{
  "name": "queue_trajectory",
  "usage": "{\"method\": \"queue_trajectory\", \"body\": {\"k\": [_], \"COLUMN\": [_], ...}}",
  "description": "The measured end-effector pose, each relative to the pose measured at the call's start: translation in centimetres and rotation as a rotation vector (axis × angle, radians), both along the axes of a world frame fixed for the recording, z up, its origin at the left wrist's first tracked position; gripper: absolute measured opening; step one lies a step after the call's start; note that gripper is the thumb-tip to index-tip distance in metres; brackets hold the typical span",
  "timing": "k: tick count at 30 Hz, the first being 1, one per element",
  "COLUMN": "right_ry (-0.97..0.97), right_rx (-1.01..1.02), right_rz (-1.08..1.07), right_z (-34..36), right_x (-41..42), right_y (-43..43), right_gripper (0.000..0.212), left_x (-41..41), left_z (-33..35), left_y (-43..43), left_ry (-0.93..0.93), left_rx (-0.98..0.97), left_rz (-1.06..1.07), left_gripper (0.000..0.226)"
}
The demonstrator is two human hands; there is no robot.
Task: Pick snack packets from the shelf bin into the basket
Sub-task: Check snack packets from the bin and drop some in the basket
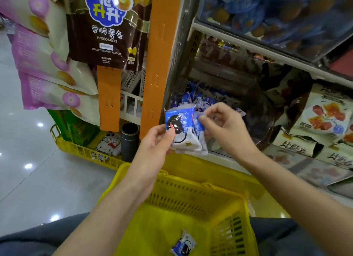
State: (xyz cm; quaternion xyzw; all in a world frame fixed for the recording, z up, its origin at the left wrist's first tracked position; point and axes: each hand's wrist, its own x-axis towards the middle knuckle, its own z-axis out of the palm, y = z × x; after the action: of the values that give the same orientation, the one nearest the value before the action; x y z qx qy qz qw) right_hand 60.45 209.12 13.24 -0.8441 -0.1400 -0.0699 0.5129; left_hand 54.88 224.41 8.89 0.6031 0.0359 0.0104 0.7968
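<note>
Left hand [155, 139] pinches a snack packet [182, 139]; right hand [226, 128] pinches perhaps a second packet [200, 126]; basket [191, 199] below.

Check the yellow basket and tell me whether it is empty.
No, one blue-and-white snack packet lies on the floor of the basket.

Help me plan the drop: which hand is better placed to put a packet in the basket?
Left. The left hand grips a packet above the basket; the right hand only pinches a second packet by its edge.
</note>
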Motion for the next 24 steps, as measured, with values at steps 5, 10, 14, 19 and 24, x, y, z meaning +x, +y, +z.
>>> {"method": "queue_trajectory", "body": {"k": [5, 10, 14, 19, 24], "right_ry": [0.158, 0.35, 0.421, 0.369, 0.265], "right_rx": [0.159, 0.331, 0.32, 0.194, 0.167], "right_rz": [0.008, 0.021, 0.101, 0.082, 0.099], "right_z": [-1.0, -0.8, -0.9, -0.6, 0.4], "right_x": [-1.8, -2.8, -3.4, -3.3, -2.7], "right_y": [0.3, 0.3, 0.1, 0.3, 0.7], "right_gripper": [0.019, 0.014, 0.031, 0.019, 0.009], "left_x": [-0.4, 0.1, 0.2, 0.6, 1.4], "left_z": [-0.4, -0.7, -0.7, -0.8, -0.4], "left_y": [-0.8, -0.4, -0.4, -0.7, -0.6], "left_ry": [0.03, 0.165, 0.156, 0.151, 0.158], "left_rx": [0.06, -0.166, -0.184, -0.104, -0.154], "left_rz": [-0.046, -0.154, -0.204, -0.035, 0.087], "left_gripper": [0.024, 0.046, 0.054, 0.055, 0.02]}}
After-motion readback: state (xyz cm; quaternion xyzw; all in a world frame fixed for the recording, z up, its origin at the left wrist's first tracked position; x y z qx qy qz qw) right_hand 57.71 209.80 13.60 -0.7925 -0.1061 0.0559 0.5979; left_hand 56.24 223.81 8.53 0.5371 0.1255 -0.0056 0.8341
